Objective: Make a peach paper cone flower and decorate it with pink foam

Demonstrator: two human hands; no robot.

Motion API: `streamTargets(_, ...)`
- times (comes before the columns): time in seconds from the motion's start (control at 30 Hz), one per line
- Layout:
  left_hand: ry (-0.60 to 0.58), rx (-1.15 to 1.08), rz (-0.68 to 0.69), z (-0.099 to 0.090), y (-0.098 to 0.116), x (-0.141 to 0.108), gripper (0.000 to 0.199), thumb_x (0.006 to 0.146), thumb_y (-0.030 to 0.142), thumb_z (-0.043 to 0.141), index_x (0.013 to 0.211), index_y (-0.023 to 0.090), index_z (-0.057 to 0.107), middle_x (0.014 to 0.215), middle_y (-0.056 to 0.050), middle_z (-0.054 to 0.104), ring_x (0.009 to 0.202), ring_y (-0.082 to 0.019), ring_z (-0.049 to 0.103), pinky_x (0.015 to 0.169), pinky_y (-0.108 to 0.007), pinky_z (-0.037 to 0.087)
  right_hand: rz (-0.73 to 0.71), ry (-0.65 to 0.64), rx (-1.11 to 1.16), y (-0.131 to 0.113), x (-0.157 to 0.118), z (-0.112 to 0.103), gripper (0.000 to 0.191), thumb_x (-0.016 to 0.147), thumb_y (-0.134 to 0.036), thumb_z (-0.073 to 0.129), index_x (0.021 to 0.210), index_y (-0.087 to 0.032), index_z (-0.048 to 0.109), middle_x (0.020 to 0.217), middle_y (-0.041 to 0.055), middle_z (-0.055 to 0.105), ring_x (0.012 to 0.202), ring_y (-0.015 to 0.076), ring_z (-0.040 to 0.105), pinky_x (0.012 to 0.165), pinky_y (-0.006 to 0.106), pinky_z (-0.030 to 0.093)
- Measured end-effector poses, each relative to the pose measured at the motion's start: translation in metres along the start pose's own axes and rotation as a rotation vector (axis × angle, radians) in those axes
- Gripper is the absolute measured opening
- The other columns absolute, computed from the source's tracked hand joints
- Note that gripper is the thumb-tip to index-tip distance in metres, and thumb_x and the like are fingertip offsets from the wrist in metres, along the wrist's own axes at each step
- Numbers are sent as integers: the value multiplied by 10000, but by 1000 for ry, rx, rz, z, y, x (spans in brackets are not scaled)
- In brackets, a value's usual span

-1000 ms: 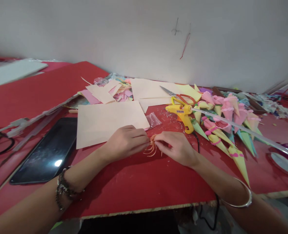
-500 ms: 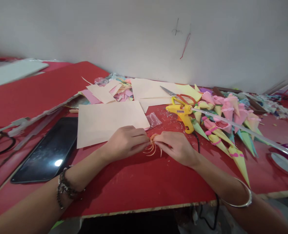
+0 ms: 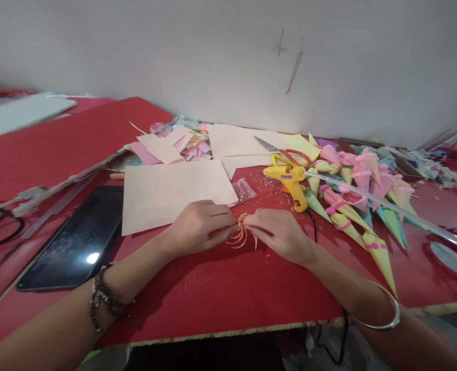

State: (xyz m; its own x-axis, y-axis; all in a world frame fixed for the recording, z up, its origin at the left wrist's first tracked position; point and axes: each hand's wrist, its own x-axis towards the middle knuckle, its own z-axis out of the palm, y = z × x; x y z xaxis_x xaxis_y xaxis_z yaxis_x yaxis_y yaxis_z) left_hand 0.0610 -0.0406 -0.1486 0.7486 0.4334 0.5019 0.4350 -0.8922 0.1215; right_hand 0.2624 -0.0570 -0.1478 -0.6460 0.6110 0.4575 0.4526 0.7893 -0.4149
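Note:
Between my two hands is a small orange fringed paper piece [image 3: 241, 237], its thin strips curling downward over the red table [image 3: 228, 293]. My left hand [image 3: 201, 226] pinches its left side, fingertips together. From the right, my right hand [image 3: 280, 234] grips the other side between thumb and fingers. The fingertips of both hands nearly meet and cover part of the piece. A cream sheet [image 3: 174, 193] lies just behind my left hand, and a small clear plastic bag [image 3: 244, 190] rests at its right edge. Behind my right hand is a yellow glue gun [image 3: 290, 183].
A black phone [image 3: 74, 237] lies at the left. Scissors [image 3: 282, 150] rest on sheets at the back, beside paper scraps [image 3: 161, 148]. Several paper cones [image 3: 362, 178] are piled at the right, crossed by a clear rod [image 3: 398, 208]. A tape roll [image 3: 452, 260] sits far right.

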Motion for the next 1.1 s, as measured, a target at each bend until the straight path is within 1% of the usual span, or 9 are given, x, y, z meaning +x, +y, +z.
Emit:
streamTargets(0.7,9,-29,-17,0,0,0,158,835,215,428,748,165,550,641,0,598,550,-102,519,542,-222,403,3,-14,-10,0,-1,-1,180,877,-213,392,891,-190,570,738,7,614,686,99,553,629,194,397)
streamTargets(0.8,13,-35,-35,1,-1,0,168,835,221,429,741,165,556,645,-4,598,560,-101,523,543,-216,405,40,-2,12,1,-1,0,164,866,-217,406,886,-186,567,737,7,619,673,98,555,626,198,400)
streamTargets(0.93,38,-62,-55,2,-2,1,156,829,238,457,750,158,565,718,-28,607,638,-113,544,588,-217,422,103,3,46,2,-1,2,116,832,-192,447,828,-180,562,725,2,609,649,90,540,605,190,392)
streamTargets(1.1,-15,-102,-83,3,-4,1,145,839,236,461,777,158,566,726,-21,598,652,-108,540,590,-203,417,155,-8,75,3,0,4,84,810,-175,470,787,-178,550,697,-7,581,608,83,512,573,182,382)
